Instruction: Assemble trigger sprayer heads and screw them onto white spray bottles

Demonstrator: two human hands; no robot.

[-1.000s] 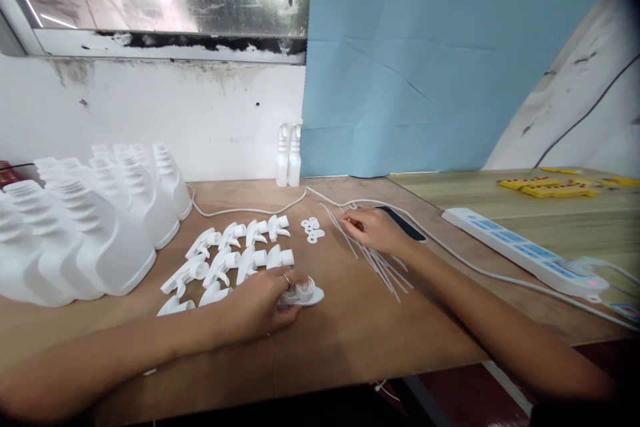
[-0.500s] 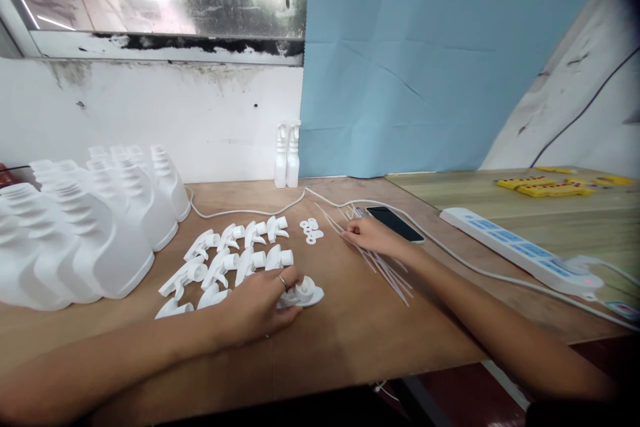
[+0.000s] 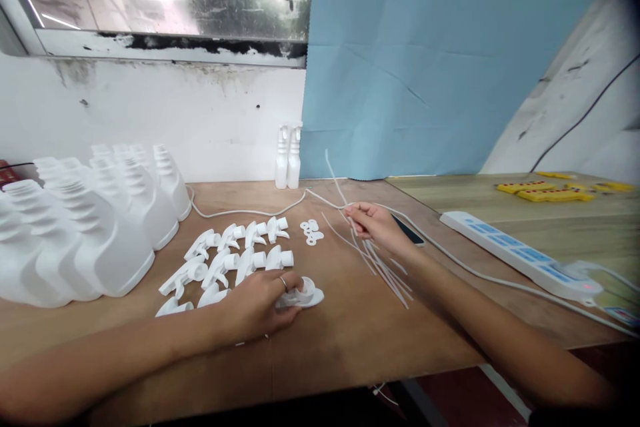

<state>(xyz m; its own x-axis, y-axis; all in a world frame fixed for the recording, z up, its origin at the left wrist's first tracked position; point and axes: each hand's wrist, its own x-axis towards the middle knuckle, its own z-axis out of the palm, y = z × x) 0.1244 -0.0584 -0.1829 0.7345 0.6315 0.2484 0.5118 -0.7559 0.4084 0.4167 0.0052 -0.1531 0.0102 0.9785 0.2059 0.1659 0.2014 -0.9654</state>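
Observation:
My left hand (image 3: 267, 300) is closed around a white spray trigger head (image 3: 311, 295) at the table's front; its round collar faces up beyond my fingertips. My right hand (image 3: 373, 221) pinches a thin translucent dip tube (image 3: 334, 173), one end raised toward the blue sheet. Below that hand several more loose tubes (image 3: 387, 277) lie fanned out on the wood. Rows of white spray trigger heads (image 3: 219, 267) rest left of centre, some partly hidden by my left arm. Small white ring washers (image 3: 311, 233) form a cluster between my hands.
Many white bottles (image 3: 100, 233) stand at the left. Two white spray bottles (image 3: 287, 157) stand against the wall. A phone (image 3: 410, 232) lies partly behind my right hand, near a white cable (image 3: 470, 273) and a power strip (image 3: 520, 253). Yellow pieces (image 3: 555, 193) lie far right.
My right hand has lifted one tube from the pile, its far end now up in the air. My left hand stays on the trigger head, almost unmoved.

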